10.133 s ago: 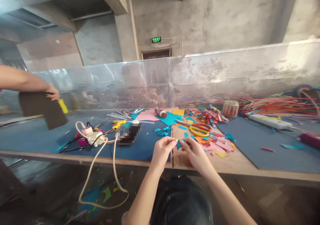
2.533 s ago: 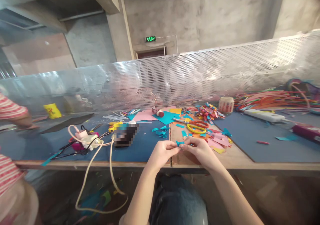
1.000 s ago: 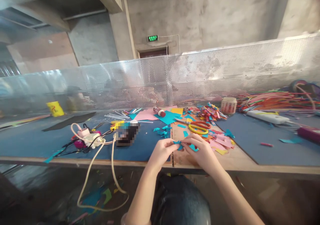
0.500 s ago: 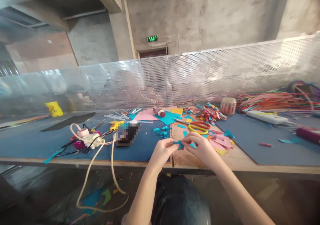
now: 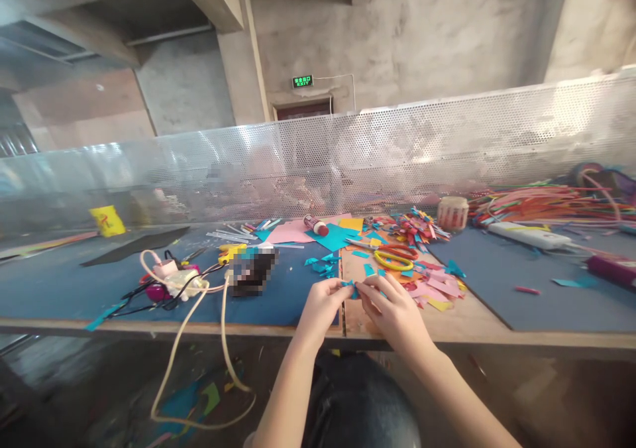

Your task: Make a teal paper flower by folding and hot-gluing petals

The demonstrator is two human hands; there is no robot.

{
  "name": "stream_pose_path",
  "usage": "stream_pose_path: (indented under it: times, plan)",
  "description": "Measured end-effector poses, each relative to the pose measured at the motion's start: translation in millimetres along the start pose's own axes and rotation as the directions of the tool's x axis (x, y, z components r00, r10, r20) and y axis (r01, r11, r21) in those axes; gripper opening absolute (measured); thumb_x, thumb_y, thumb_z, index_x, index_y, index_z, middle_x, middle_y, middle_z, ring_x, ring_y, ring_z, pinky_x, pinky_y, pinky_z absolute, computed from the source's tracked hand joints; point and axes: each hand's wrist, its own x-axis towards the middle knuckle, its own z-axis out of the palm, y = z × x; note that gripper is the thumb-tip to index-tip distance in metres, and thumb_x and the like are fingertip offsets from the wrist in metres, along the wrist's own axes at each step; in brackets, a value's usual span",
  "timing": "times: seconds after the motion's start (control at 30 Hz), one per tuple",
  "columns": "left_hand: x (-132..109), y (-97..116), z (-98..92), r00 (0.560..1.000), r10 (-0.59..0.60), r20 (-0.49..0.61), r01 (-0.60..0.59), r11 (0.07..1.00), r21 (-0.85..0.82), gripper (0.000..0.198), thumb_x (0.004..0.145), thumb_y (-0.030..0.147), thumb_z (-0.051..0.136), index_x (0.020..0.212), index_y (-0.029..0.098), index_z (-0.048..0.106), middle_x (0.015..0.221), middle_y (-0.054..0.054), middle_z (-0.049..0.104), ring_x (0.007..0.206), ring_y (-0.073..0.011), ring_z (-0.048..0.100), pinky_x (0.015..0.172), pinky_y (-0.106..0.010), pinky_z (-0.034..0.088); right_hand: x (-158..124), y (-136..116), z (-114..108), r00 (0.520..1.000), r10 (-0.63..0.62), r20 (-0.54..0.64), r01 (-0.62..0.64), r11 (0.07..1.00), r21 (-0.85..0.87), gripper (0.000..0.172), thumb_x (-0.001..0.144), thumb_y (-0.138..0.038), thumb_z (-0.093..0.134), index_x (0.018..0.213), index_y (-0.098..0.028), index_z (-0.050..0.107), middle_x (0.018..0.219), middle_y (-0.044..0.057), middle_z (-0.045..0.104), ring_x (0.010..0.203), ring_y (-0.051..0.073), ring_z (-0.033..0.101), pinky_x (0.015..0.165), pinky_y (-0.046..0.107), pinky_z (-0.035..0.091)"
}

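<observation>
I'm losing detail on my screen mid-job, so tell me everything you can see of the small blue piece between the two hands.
The small blue piece is bright blue and looks like paper. It seems folded or creased, with pointed bits showing. The left hand and the right hand pinch it from either side. It appears held up off the table, seen against the bare wood. Fingers cover part of it, so its full shape can't be told.
</observation>
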Motion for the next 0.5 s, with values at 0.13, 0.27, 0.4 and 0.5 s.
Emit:
stream_pose_path:
  times: [0.13,0.27,0.4,0.5]
  plan:
    - [-0.7,1.2,-1.3,1.000,-0.009,0.020,0.010,1.000,-0.030,0.020,0.073,0.033,0.059,0.071,0.014,0.066,0.070,-0.002,0.063,0.071,-0.0158,0.053,0.069,-0.025,0.038,-4.1,2.5,-1.4,0.998,-0.049,0.031,0.049,0.999,-0.006,0.024,0.086,-0.008,0.044,0.101,-0.015,0.062,0.087,0.010,0.061,0.077,0.019,0.054,0.070,0.033,0.049]
    - [-1.5,3.9,-1.3,1.000,-0.009,0.019,0.010,0.999,-0.044,0.022,0.073,0.033,0.058,0.071,0.013,0.066,0.070,-0.003,0.063,0.074,-0.0175,0.055,0.070,-0.027,0.039,-4.2,4.4,-3.8,0.996,-0.083,0.029,0.083,0.996,0.020,0.026,0.087,-0.007,0.044,0.104,-0.015,0.061,0.089,0.010,0.061,0.079,0.020,0.055,0.070,0.033,0.051]
    - [-2.0,5.4,-0.2,1.000,-0.009,0.020,0.010,0.999,-0.040,0.026,0.073,0.037,0.058,0.073,0.013,0.068,0.069,-0.003,0.065,0.074,-0.0189,0.056,0.070,-0.027,0.039,-4.7,5.4,-4.3,0.994,-0.099,0.036,0.097,0.994,0.048,0.028,0.087,-0.009,0.042,0.105,-0.017,0.061,0.090,0.010,0.062,0.083,0.021,0.056,0.071,0.034,0.052]
    - [-3.1,7.8,0.8,1.000,-0.008,0.015,0.008,1.000,-0.011,0.025,0.071,0.038,0.061,0.073,0.013,0.068,0.071,-0.002,0.066,0.073,-0.0186,0.057,0.070,-0.027,0.039,-5.0,4.5,-4.1,0.998,-0.048,0.035,0.044,0.991,0.125,0.027,0.088,-0.010,0.042,0.104,-0.019,0.062,0.090,0.009,0.063,0.083,0.022,0.057,0.072,0.035,0.052]
